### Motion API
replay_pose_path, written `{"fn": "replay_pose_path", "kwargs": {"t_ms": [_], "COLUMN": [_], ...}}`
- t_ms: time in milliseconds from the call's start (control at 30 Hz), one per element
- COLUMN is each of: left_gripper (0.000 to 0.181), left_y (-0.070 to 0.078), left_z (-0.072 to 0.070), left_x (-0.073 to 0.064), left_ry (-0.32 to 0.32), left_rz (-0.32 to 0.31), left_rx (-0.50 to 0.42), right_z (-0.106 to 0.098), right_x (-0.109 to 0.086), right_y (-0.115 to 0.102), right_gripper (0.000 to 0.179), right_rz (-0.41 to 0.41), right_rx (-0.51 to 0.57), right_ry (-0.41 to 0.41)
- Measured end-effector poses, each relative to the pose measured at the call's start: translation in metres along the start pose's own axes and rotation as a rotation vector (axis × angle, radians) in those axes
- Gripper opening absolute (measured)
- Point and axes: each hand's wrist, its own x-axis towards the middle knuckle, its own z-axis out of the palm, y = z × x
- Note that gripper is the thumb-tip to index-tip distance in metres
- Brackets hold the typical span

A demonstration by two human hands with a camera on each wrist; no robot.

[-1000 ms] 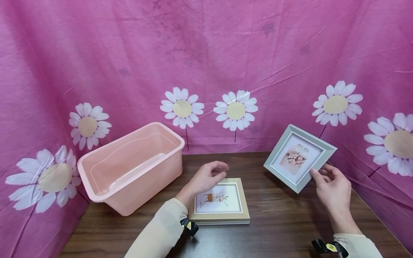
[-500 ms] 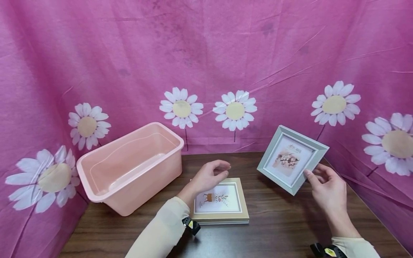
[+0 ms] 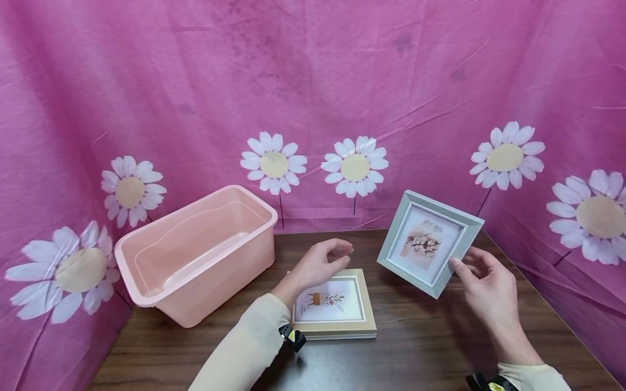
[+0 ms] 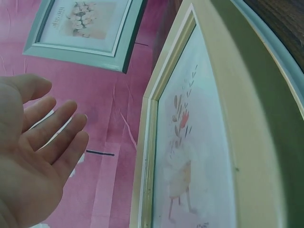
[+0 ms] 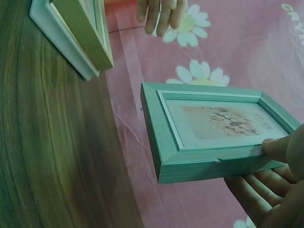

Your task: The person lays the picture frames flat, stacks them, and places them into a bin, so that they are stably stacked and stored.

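Observation:
My right hand (image 3: 490,290) pinches a pale grey-green picture frame (image 3: 393,239) by its lower right edge, thumb on the front and fingers behind. The frame is held tilted above the table, its flower picture facing me; the right wrist view shows the same picture frame (image 5: 190,164) clear of the tabletop. On the table lies a gold picture frame (image 3: 337,327) with a plant-and-stool-like print, on top of a whitish piece. Above its far left part hovers my left hand (image 3: 318,266), fingers loosely bent and holding nothing. The left wrist view shows that hand (image 4: 38,142) beside the gold frame.
A pink plastic tub (image 3: 230,282) stands at the left of the dark wooden table (image 3: 415,347), with nothing visible inside. A magenta cloth (image 3: 313,81) printed with white daisies hangs behind and along both sides.
My right hand has carried the grey-green picture frame leftward, toward the gold one, turning it slightly more upright. My left hand has shifted a little to the right and up.

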Motion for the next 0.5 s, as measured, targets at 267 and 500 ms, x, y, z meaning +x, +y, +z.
{"fn": "replay_pose_path", "kwargs": {"t_ms": [267,500], "left_gripper": [0.038,0.043], "left_y": [0.003,0.003], "left_z": [0.003,0.007], "left_x": [0.004,0.007], "left_ry": [-0.016,-0.036], "left_rz": [0.001,-0.009], "left_rx": [0.008,-0.01], "right_z": [0.002,0.004], "right_x": [-0.005,-0.009], "right_y": [-0.008,-0.014], "right_gripper": [0.038,0.037], "right_rz": [-0.049,-0.072], "right_rx": [0.018,0.031], "right_ry": [-0.019,-0.038]}}
